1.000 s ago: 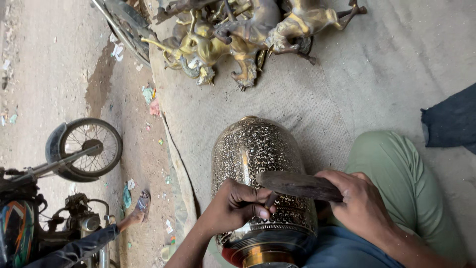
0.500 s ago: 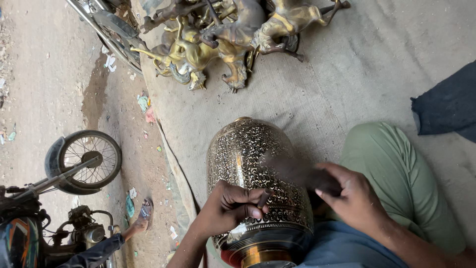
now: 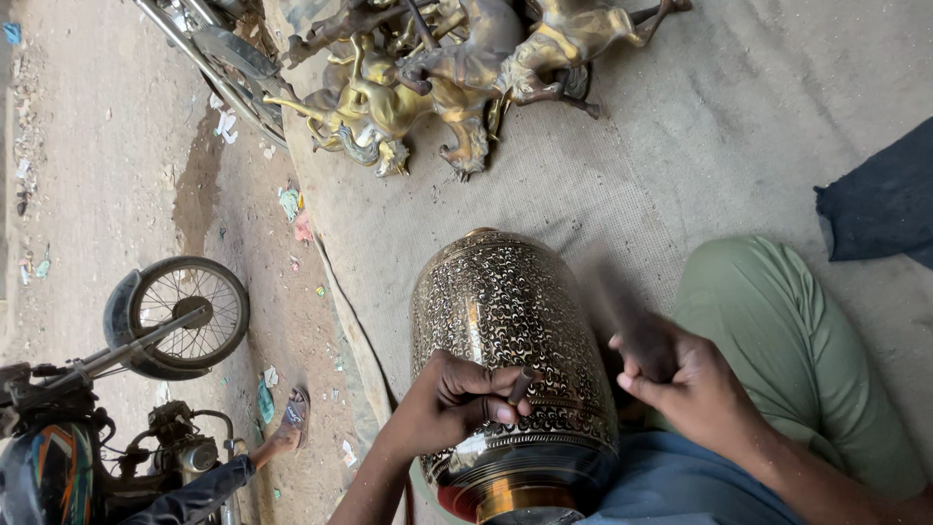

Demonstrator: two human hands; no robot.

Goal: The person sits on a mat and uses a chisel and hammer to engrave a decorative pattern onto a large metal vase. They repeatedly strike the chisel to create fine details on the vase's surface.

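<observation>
The work in hand looked like the chasing of the pattern into a large brass vase (image 3: 505, 340), and the step seemed to be mid-stroke. The left hand (image 3: 457, 399) rested on the vase's flank with its fingers pinched around a short punch (image 3: 520, 385), the tip set against the engraved metal just above a plain band near the shiny end. The right hand (image 3: 680, 379) was closed around the handle of a hammer (image 3: 622, 311), which rose up and away from that grip as a blur, so its head could not be made out. The vase lay on its side across the person's lap, beside the green-trousered knee (image 3: 777, 340), on a grey mat (image 3: 603, 185). Its long axis ran away from the person: the polished end sat below the 2 hands, toward the body, and the rounded patterned end pointed beyond them toward a heap of brass horse figures (image 3: 437, 78). As a judgement, the next blow called for the punch to be kept steady and square to the curved surface, since a slanted tip could skid across the pattern.
</observation>
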